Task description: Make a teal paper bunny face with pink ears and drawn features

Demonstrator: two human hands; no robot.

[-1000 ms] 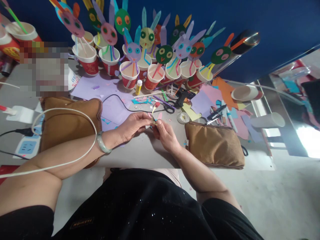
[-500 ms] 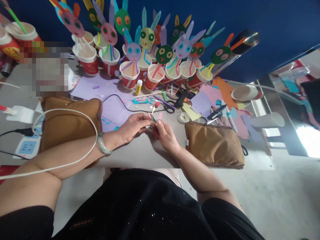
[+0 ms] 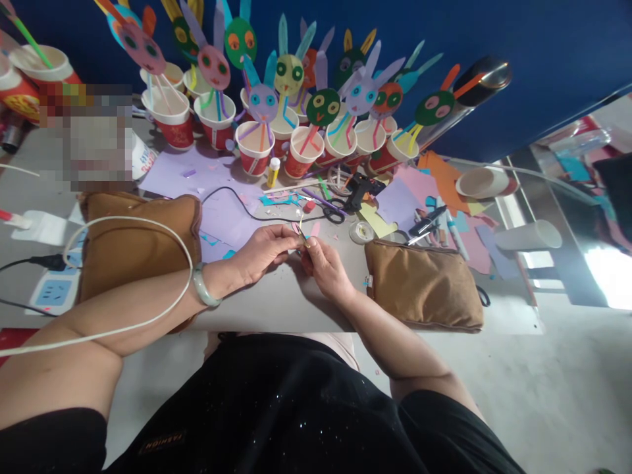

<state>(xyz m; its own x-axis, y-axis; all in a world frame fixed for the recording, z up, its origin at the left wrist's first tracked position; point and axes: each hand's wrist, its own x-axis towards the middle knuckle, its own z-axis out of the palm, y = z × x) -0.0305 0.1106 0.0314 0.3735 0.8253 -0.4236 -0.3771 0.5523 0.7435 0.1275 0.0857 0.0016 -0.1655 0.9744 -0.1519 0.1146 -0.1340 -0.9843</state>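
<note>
Over the middle of the table my left hand (image 3: 266, 250) and my right hand (image 3: 323, 263) meet at the fingertips. The right one is closed on small scissors (image 3: 303, 232), whose narrow dark blades point up and left; their handles are hidden in the palm. My left thumb and forefinger pinch a small piece of pale yellow paper (image 3: 301, 218), mostly covered by the fingers, with a thin strip standing up beside the blades. Just beyond lie a red cap (image 3: 309, 207) and pink paper scraps (image 3: 315, 228).
Behind stand several red paper cups (image 3: 255, 148) with paper rabbit heads on straws. A glue stick (image 3: 273, 172), a glue gun (image 3: 363, 191) and black-handled scissors (image 3: 334, 211) lie nearer. Brown cushions (image 3: 424, 283) flank my forearms; a white cable (image 3: 190, 263) loops across the left arm.
The thin pale strip above my fingertips has tipped slightly left and down, uncovering the red cap behind it. Both hands stay in nearly the same place.
</note>
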